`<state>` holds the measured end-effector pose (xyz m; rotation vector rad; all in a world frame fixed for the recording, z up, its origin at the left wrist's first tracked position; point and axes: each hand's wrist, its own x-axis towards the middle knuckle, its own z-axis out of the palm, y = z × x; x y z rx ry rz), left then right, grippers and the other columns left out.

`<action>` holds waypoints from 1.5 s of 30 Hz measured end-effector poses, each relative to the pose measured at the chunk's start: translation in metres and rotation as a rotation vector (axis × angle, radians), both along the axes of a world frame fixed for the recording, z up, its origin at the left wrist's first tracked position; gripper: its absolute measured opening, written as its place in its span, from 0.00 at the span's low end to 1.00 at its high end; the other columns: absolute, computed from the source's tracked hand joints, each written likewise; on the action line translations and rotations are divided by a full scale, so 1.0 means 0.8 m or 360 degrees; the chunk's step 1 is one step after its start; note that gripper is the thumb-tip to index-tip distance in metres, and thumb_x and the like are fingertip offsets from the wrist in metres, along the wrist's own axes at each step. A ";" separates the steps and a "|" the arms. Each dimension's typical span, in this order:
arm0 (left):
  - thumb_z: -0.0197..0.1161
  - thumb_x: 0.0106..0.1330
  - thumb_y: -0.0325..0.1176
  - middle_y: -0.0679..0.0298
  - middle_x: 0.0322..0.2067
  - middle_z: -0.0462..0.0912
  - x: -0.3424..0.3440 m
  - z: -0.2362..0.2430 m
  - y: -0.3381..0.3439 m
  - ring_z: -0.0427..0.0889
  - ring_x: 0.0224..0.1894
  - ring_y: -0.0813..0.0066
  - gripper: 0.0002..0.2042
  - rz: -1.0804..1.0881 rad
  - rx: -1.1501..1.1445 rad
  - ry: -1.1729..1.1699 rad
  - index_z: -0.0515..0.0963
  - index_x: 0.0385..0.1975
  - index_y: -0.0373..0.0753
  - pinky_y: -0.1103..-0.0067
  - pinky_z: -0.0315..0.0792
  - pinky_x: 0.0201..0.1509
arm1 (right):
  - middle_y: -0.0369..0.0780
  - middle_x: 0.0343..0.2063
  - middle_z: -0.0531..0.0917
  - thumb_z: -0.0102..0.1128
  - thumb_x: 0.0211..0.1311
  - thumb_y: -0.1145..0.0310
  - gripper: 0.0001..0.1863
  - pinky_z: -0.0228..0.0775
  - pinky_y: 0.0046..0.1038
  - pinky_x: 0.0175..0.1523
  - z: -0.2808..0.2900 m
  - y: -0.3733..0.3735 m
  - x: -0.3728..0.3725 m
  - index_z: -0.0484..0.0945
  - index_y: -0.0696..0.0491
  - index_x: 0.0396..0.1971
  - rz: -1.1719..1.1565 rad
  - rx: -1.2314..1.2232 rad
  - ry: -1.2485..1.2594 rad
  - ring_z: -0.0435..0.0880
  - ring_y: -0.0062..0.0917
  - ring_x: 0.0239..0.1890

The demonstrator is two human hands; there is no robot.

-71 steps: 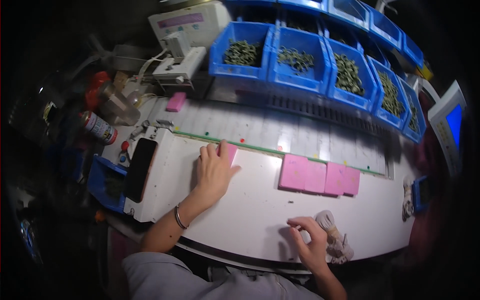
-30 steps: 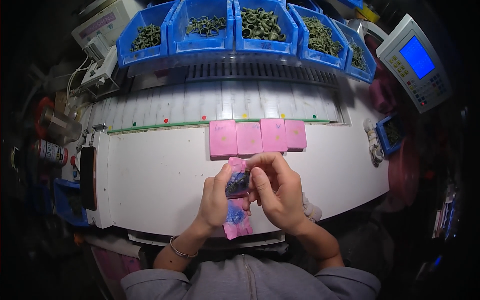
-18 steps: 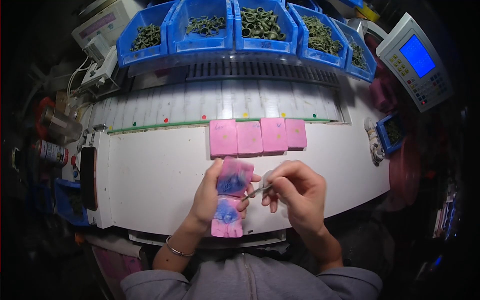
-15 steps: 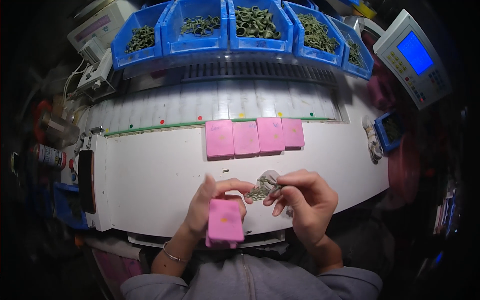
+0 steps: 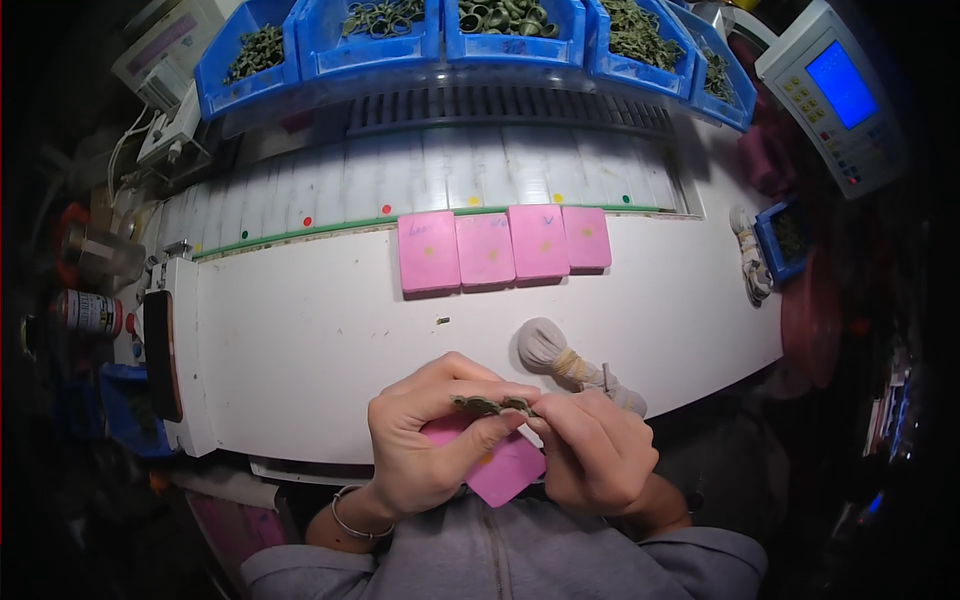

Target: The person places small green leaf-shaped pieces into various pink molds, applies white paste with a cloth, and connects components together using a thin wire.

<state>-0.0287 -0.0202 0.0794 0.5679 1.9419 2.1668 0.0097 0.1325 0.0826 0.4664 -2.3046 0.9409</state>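
My left hand (image 5: 425, 435) and my right hand (image 5: 600, 445) meet near the table's front edge. Between their fingertips is a small dark green wax piece (image 5: 478, 404) with a lumpy, leaf-like outline, pinched from both sides. A pink rubber mould block (image 5: 508, 470) is tucked under my left thumb and palm, tilted, its upper part hidden by the fingers. Just beyond my right hand lies a whitish cloth pouch (image 5: 543, 345), round-ended and tied with yellowish bands.
Several pink mould blocks (image 5: 486, 253) stand in a row at the green-edged strip. Blue bins (image 5: 515, 48) of green wax pieces line the back. To the right are a scale display (image 5: 842, 85) and a small blue tray (image 5: 783, 240); a phone (image 5: 162, 355) leans at left.
My hands have come together, and the left thumb now presses on the green wax piece. The pink block has tilted within my left hand. The cloth pouch has come into fuller view.
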 end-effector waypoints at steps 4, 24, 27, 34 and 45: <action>0.60 0.51 0.16 0.58 0.28 0.79 0.001 0.010 -0.001 0.78 0.30 0.77 0.07 0.0048 -0.0127 0.0010 0.79 0.30 0.29 0.84 0.72 0.35 | 0.40 0.14 0.70 0.60 0.50 0.80 0.05 0.59 0.27 0.19 0.012 0.007 0.000 0.76 0.60 0.28 0.0203 -0.0480 -0.0633 0.68 0.28 0.13; 0.60 0.53 0.19 0.63 0.22 0.78 -0.013 0.000 0.013 0.74 0.23 0.82 0.05 0.0023 -0.0396 -0.0046 0.79 0.29 0.28 0.86 0.67 0.28 | 0.41 0.24 0.78 0.63 0.50 0.75 0.08 0.69 0.23 0.28 0.036 0.035 -0.042 0.76 0.57 0.32 0.0397 -0.0438 -0.0988 0.79 0.29 0.24; 0.59 0.56 0.21 0.62 0.22 0.79 -0.018 -0.004 0.016 0.74 0.23 0.82 0.06 0.0155 -0.0196 -0.0338 0.78 0.32 0.28 0.86 0.68 0.27 | 0.41 0.19 0.79 0.61 0.52 0.76 0.03 0.69 0.23 0.26 0.058 0.059 -0.100 0.78 0.59 0.27 0.0241 -0.0368 -0.0842 0.78 0.24 0.20; 0.39 0.71 0.46 0.58 0.24 0.78 -0.023 -0.038 0.014 0.76 0.24 0.76 0.26 0.0274 0.0432 -0.0752 0.75 0.35 0.26 0.81 0.71 0.31 | 0.44 0.20 0.81 0.48 0.61 0.74 0.09 0.68 0.19 0.18 0.092 0.137 -0.246 0.72 0.65 0.35 -0.0241 -0.0543 -0.0164 0.79 0.20 0.16; 0.24 0.55 0.72 0.54 0.29 0.76 -0.017 -0.027 0.019 0.75 0.19 0.71 0.46 -0.0182 0.0597 -0.0853 0.47 0.64 0.39 0.77 0.73 0.23 | 0.41 0.31 0.73 0.45 0.64 0.68 0.09 0.62 0.31 0.44 0.010 0.024 -0.076 0.72 0.57 0.30 0.0587 -0.0139 -0.0427 0.71 0.32 0.37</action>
